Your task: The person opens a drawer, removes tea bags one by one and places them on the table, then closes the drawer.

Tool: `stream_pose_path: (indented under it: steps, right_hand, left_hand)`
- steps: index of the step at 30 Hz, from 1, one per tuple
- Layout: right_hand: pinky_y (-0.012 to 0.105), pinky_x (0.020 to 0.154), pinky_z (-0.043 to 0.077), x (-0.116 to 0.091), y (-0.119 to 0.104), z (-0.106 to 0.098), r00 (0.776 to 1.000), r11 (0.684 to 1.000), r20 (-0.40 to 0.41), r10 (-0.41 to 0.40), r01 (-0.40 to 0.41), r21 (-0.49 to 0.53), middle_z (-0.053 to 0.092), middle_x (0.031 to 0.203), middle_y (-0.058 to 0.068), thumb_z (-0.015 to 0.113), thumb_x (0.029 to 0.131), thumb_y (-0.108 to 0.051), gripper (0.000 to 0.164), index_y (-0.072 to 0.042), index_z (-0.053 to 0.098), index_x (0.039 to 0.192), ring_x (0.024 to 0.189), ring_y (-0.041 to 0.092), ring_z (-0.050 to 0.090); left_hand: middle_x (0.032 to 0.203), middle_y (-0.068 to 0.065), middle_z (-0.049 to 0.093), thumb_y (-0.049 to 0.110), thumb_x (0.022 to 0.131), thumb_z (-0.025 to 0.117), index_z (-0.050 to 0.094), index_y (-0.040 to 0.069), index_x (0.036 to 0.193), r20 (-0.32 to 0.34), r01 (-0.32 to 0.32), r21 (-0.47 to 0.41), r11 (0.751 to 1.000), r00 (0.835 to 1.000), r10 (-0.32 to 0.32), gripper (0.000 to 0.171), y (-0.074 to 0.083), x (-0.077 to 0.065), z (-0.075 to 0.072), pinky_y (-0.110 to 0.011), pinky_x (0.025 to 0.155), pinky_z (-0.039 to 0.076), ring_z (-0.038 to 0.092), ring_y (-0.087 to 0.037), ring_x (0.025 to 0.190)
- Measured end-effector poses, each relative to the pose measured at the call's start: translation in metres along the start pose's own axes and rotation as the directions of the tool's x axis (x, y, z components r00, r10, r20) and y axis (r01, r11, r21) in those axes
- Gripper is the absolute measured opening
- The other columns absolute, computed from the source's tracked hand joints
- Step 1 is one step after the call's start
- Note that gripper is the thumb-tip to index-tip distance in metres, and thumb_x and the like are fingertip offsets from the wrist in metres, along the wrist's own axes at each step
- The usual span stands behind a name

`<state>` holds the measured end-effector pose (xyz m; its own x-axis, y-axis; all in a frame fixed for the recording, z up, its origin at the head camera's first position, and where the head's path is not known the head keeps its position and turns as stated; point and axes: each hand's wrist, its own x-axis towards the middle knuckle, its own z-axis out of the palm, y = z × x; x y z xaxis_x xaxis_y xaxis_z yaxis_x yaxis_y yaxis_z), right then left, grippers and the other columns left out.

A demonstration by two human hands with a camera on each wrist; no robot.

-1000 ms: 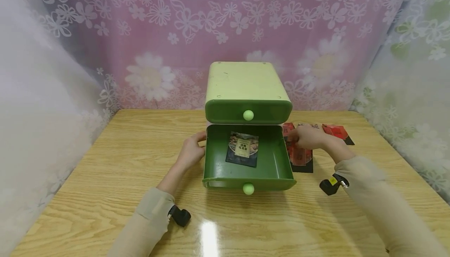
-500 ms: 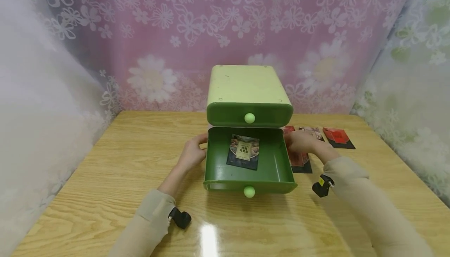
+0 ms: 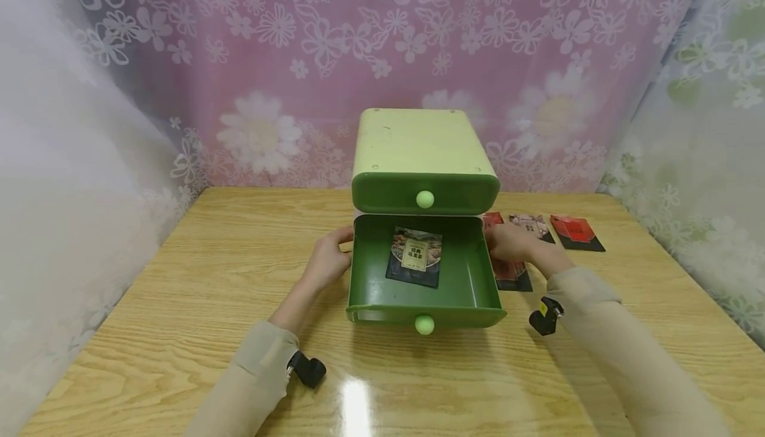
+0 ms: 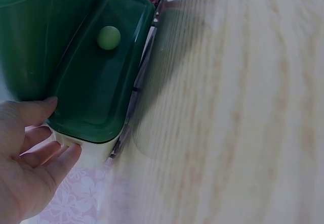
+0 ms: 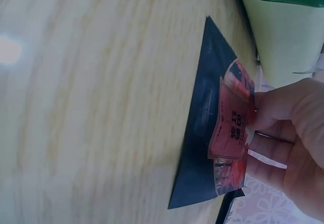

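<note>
My left hand [image 4: 30,163] rests at the left side of a drawer cabinet [image 3: 421,141], thumb at a front corner and fingertips near its cream side. An open green drawer [image 3: 460,284] holds a dark tea sachet [image 3: 414,256] with a pale label. On the cabinet's other side, my right hand [image 3: 510,243] pinches the upper edge of a red and black tea sachet [image 5: 230,125]. The thumb shows at that edge, while the fingertips are hidden behind it. In the left wrist view, a closed drawer front with a round knob [image 4: 109,38] sits below the open drawer.
Further right lie a pinkish sachet [image 3: 532,226] and another red and black sachet [image 3: 576,232]. Part of a red packet [image 3: 493,218] shows behind my right hand. The wooden table [image 3: 239,244] meets a pink floral curtain [image 3: 269,78] at the back.
My right hand and forearm have moved left, closer to the cabinet's side, uncovering more of the pinkish sachet. The left hand stays at the cabinet. The view has shifted slightly.
</note>
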<state>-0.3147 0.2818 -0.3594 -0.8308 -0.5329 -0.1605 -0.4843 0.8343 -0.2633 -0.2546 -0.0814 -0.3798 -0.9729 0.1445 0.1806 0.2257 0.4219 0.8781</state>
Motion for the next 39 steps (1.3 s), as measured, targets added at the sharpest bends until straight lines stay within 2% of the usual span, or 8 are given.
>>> stream_pose_path:
  steps: [8, 17, 24, 27, 31, 34, 39]
  right_hand:
    - [0.03, 0.058, 0.042, -0.002, 0.002, 0.004, 1.0, 0.999, -0.027, 0.01, -0.009, 0.037, 0.067, 0.083, 0.001, 0.057, 0.081, 0.003, 0.027, -0.009, 0.068, 0.103, 0.064, 0.013, 0.054]
    - [0.029, 0.056, 0.042, -0.006, 0.002, 0.002, 0.999, 0.998, -0.033, -0.004, 0.007, 0.065, 0.067, 0.082, 0.003, 0.054, 0.081, 0.005, 0.028, -0.007, 0.068, 0.103, 0.06, 0.012, 0.054]
    - [0.028, 0.055, 0.036, -0.007, 0.002, 0.002, 0.998, 0.998, -0.06, -0.021, 0.024, 0.061, 0.065, 0.081, 0.001, 0.056, 0.081, 0.006, 0.03, -0.008, 0.067, 0.104, 0.06, 0.013, 0.048]
    - [0.029, 0.056, 0.039, -0.011, 0.0, 0.001, 0.997, 0.997, -0.08, -0.019, 0.024, 0.068, 0.067, 0.088, 0.005, 0.056, 0.081, 0.005, 0.032, -0.008, 0.068, 0.108, 0.064, 0.014, 0.053]
    - [0.035, 0.062, 0.048, -0.02, -0.003, -0.004, 0.994, 0.997, -0.105, 0.003, 0.005, 0.072, 0.067, 0.096, 0.012, 0.052, 0.082, 0.005, 0.029, -0.002, 0.067, 0.106, 0.074, 0.018, 0.06]
    - [0.037, 0.064, 0.05, -0.026, -0.006, -0.008, 0.992, 0.999, -0.126, 0.003, 0.001, 0.033, 0.066, 0.091, 0.012, 0.051, 0.082, 0.004, 0.023, 0.0, 0.067, 0.098, 0.073, 0.019, 0.059]
    - [0.036, 0.062, 0.05, -0.035, -0.01, -0.011, 0.988, 0.998, -0.144, -0.061, 0.058, -0.023, 0.064, 0.084, 0.007, 0.055, 0.082, 0.002, 0.015, -0.001, 0.067, 0.09, 0.07, 0.015, 0.057]
  left_hand:
    - [0.125, -0.015, 0.059, -0.002, 0.08, 0.063, 0.065, 0.007, 0.118, 0.005, 0.002, 0.003, 1.0, 1.0, -0.002, 0.038, -0.001, 0.0, 0.0, -0.04, 0.093, 0.048, 0.049, -0.029, 0.123]
    - [0.124, -0.015, 0.059, 0.0, 0.081, 0.064, 0.065, 0.008, 0.116, 0.005, 0.004, 0.017, 1.0, 1.0, -0.004, 0.037, 0.0, 0.0, 0.001, -0.042, 0.094, 0.047, 0.05, -0.029, 0.122]
    - [0.124, -0.014, 0.059, 0.0, 0.081, 0.064, 0.065, 0.008, 0.117, 0.009, 0.016, -0.009, 1.0, 1.0, -0.016, 0.037, 0.0, 0.0, 0.0, -0.04, 0.094, 0.047, 0.049, -0.028, 0.123]
    - [0.124, -0.013, 0.059, 0.0, 0.081, 0.064, 0.065, 0.009, 0.117, 0.01, 0.018, -0.016, 1.0, 1.0, -0.018, 0.037, -0.001, 0.0, 0.0, -0.039, 0.093, 0.048, 0.049, -0.027, 0.123]
    - [0.125, -0.013, 0.059, 0.0, 0.082, 0.063, 0.065, 0.009, 0.118, 0.018, 0.014, -0.017, 1.0, 1.0, -0.013, 0.037, -0.002, 0.0, 0.001, -0.038, 0.092, 0.049, 0.049, -0.027, 0.123]
    - [0.125, -0.013, 0.058, 0.0, 0.082, 0.063, 0.065, 0.009, 0.117, 0.024, 0.016, -0.021, 1.0, 1.0, -0.015, 0.036, -0.001, 0.0, 0.0, -0.038, 0.092, 0.049, 0.048, -0.027, 0.124]
    - [0.126, -0.013, 0.058, 0.0, 0.082, 0.063, 0.065, 0.009, 0.117, 0.033, 0.021, -0.026, 0.999, 0.999, -0.02, 0.036, 0.001, 0.0, -0.001, -0.039, 0.092, 0.049, 0.048, -0.027, 0.124]
